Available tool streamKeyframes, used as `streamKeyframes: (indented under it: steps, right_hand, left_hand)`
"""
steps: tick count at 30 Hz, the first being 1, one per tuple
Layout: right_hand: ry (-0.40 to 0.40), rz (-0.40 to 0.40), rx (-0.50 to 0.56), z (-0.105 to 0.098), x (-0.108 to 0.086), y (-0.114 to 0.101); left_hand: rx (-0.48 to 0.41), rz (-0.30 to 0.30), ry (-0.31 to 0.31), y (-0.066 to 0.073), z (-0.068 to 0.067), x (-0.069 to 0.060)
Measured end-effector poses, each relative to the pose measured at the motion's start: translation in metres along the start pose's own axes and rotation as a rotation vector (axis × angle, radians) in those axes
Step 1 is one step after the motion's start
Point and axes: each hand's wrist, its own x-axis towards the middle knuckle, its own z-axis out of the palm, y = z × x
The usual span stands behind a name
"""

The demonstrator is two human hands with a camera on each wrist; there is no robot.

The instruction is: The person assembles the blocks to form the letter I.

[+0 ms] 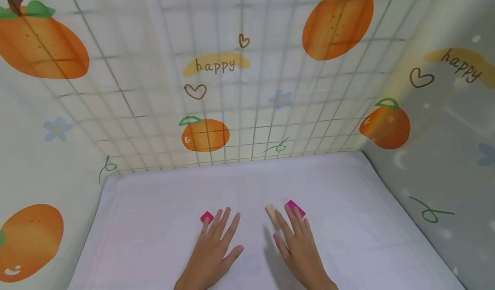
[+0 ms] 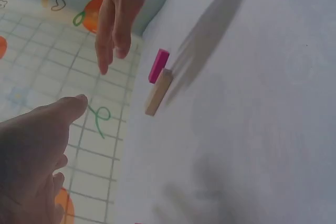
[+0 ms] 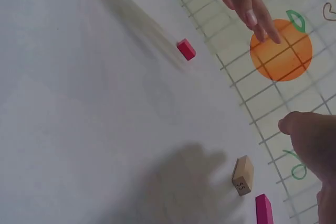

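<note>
My left hand (image 1: 215, 243) is held above the white tabletop with its fingers spread and nothing in it. Just past its little finger lies a small red block (image 1: 206, 217), partly covered by a fingertip in the head view. My right hand (image 1: 300, 248) also hovers with extended fingers, and its shadow falls on the surface. Near its fingertips lie a plain wooden block (image 1: 272, 215) and a magenta block (image 1: 296, 208), both partly hidden in the head view. In the right wrist view, dark markings show on one end of the wooden block (image 3: 242, 176).
The white-covered table (image 1: 154, 195) ends at a patterned curtain (image 1: 239, 109) with oranges, hearts and a grid along the back. More of this cloth (image 1: 437, 152) hangs at the right side and at the left.
</note>
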Motion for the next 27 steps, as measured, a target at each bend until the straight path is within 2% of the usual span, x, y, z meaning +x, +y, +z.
streamKeyframes:
  steps: [5,10,14,18,20,23,27]
  right_hand:
    - [0.016,-0.003,-0.020,0.006,0.002,0.013]
    - [0.047,-0.014,-0.017,0.012,0.003,0.027]
    - [0.047,-0.013,-0.002,0.017,0.006,0.034]
    - [0.031,-0.018,-0.014,0.024,0.008,0.044]
    - [0.022,-0.009,-0.025,0.028,0.010,0.050]
    - [0.003,0.038,-0.038,0.031,0.012,0.058]
    - [0.002,0.105,-0.040,0.036,0.015,0.066]
  left_hand:
    - [0.003,0.015,-0.078,0.006,0.009,0.010]
    - [0.010,0.081,-0.067,0.011,0.022,0.023]
    - [0.024,0.097,-0.056,0.012,0.038,0.038]
    - [0.031,0.093,-0.060,0.013,0.054,0.056]
    - [0.035,0.086,-0.087,0.015,0.062,0.066]
    - [0.053,0.069,-0.140,0.019,0.072,0.081]
    - [0.087,0.030,-0.179,0.023,0.082,0.094]
